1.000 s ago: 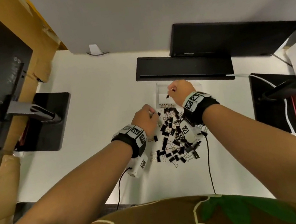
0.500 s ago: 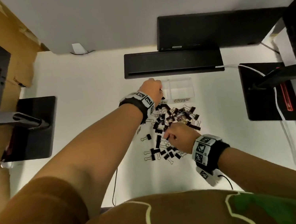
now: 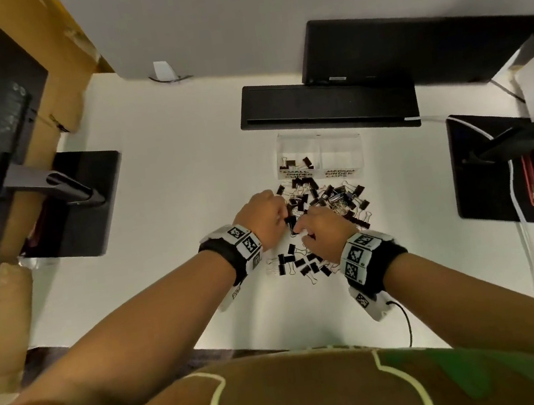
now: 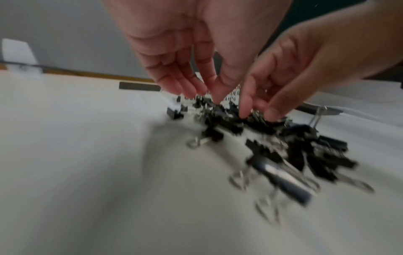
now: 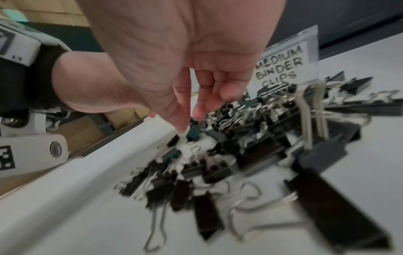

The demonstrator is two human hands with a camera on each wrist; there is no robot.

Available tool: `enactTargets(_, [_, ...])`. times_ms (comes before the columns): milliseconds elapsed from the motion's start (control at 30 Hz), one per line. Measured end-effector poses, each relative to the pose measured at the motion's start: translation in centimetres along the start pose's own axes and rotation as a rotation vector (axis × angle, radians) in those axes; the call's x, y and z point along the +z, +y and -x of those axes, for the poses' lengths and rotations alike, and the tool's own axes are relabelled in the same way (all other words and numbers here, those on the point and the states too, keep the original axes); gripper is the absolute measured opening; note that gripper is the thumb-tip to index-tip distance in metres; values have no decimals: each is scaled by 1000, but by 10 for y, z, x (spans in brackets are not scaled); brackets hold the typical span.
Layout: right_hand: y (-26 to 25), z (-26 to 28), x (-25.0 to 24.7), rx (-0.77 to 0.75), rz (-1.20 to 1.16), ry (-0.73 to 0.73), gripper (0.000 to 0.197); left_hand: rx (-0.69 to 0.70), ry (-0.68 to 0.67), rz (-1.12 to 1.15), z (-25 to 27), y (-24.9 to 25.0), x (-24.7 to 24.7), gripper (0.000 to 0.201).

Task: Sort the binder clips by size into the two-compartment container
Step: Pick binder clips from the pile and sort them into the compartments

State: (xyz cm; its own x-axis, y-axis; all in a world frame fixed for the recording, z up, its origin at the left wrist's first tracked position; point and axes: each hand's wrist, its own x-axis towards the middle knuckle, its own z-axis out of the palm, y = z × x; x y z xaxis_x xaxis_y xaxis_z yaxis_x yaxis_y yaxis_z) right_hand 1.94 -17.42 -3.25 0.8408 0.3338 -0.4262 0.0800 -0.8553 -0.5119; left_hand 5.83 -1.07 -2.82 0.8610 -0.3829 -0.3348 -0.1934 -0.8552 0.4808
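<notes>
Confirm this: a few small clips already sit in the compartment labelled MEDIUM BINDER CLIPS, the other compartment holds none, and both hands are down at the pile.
Not quite. In the head view the few clips sit in the SMALL compartment; the MEDIUM compartment holds none. The left hand and right hand are indeed at the pile.

The white table carries a binder clip pile mid-table, a clear two-compartment container beyond it, and black monitor bases near both side edges.

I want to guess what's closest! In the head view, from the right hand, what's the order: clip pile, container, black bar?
1. Clip pile: right under the right hand.
2. Container: just beyond the pile.
3. Black bar: farthest back, behind the container.
</notes>
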Motion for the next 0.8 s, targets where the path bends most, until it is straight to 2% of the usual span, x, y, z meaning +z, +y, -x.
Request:
enactTargets(100, [-12, 3, 12, -25, 53, -65, 29, -60, -43, 18, 16, -12, 22, 19])
enactTargets(233, [-17, -1, 22, 20, 106, -89, 35, -49, -35, 21, 22, -18, 37, 32])
enactTargets(367, [-16, -9, 23, 27, 98, -50, 27, -64, -19, 7, 23, -17, 35, 17])
enactTargets(567, [-12, -10, 16, 26, -66, 46, 8, -85, 55, 60, 29, -22, 31, 20])
enactTargets(700, [-6, -8, 5, 133, -288, 148, 14, -158, 111, 213, 31, -26, 29, 29])
enactTargets(800, [-1, -10, -5, 169, -407, 180, 15, -237, 177, 355, 30, -21, 21, 27])
